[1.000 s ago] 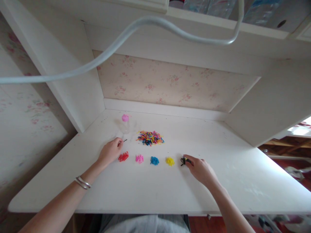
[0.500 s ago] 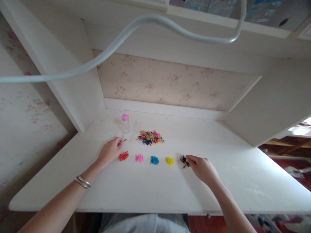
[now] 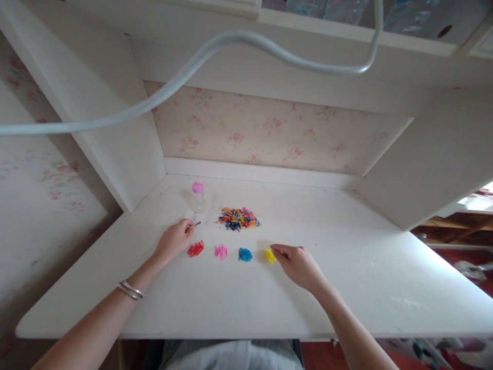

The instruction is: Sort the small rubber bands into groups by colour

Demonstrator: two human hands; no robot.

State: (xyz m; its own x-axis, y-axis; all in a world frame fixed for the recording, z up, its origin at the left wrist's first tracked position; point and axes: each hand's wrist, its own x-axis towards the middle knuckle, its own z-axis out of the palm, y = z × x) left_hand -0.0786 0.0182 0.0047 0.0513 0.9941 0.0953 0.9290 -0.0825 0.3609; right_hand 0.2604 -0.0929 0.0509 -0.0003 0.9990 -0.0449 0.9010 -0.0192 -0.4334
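Note:
My left hand pinches a small black rubber band, whose loop sticks out past the fingertips. Over the right edge of the yellow pile of bands hovers my right hand, its thumb and fingers pressed together; whatever they hold is hidden. To the left, in a row, lie a blue pile, a pink pile and a red pile. The black pile is out of sight behind my right hand. Farther back is a mixed heap of coloured bands.
A clear container with a pink top stands behind my left hand on the white desk. A white cable hangs across the upper view. Side panels and a back board with floral paper enclose the desk.
My right hand has moved left from the black pile to the yellow one and now covers the black pile. My left hand stays nearly still with its black band.

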